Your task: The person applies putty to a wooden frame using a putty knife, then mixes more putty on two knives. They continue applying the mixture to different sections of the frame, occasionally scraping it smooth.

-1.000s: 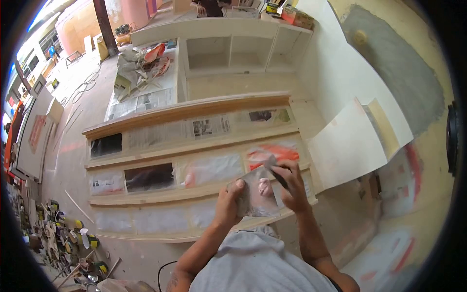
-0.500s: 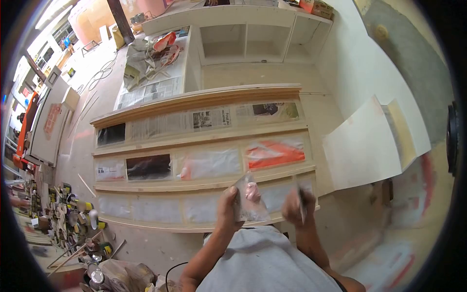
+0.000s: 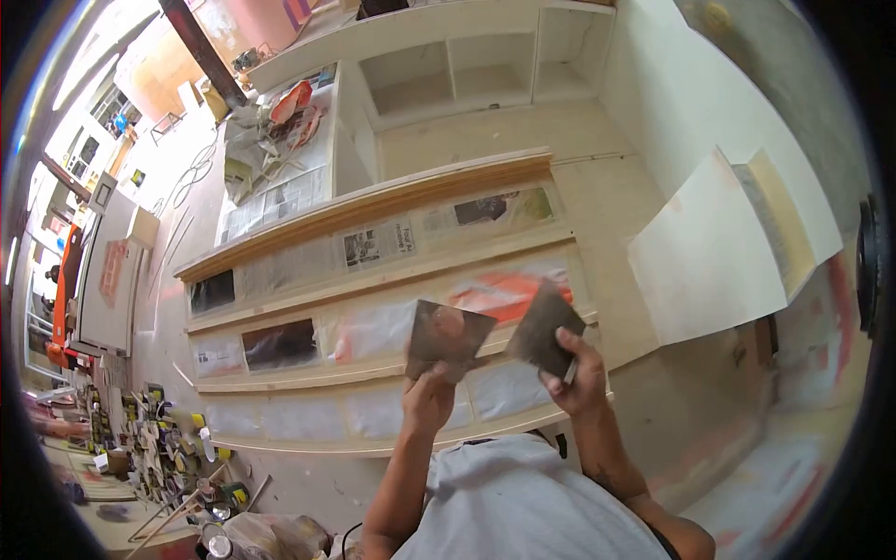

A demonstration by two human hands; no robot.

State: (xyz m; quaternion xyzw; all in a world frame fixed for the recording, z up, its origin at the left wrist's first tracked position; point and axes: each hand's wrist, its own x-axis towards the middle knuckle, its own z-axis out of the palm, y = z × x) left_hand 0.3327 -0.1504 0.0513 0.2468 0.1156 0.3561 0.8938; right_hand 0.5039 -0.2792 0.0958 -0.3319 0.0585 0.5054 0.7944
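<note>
Item 1. Floor clutter (image 3: 159, 457), far left: small tins and bottles with yellow and dark caps, loose sticks, packed close together on a dusty floor.

Item 2. White cabinet (image 3: 112, 271), left: flat painted panel with a reddish patch.

Item 3. Long wooden frame (image 3: 373, 280), centre: pale timber rails with one darker bare-wood top rail; the bays between the rails are lined with newspaper and translucent plastic sheet, one of them orange-tinted.

Item 4. Left hand (image 3: 427, 397), centre, raised before the frame: fingers pinching the lower edge of a metal plate (image 3: 446, 338). The plate is thin, flat and roughly square, a dull reflective grey, with a small pinkish dab of paste near its middle.

Item 5. Right hand (image 3: 581, 373), just beside the left: fingers closed round the handle of a broad scraper blade (image 3: 546, 327). The blade is dark, flat and trapezoid, apart from the plate.

Handling note (judgement): the plate is best kept level and steady, the blade brought flat across its face to gather the paste cleanly without smearing the edges.

Item 6. Open shelving unit (image 3: 467, 65), upper centre: white, boxy, matt.

Item 7. Leaning white board (image 3: 709, 261), right: smooth, angular, with a pale yellowish strip beside it.
</note>
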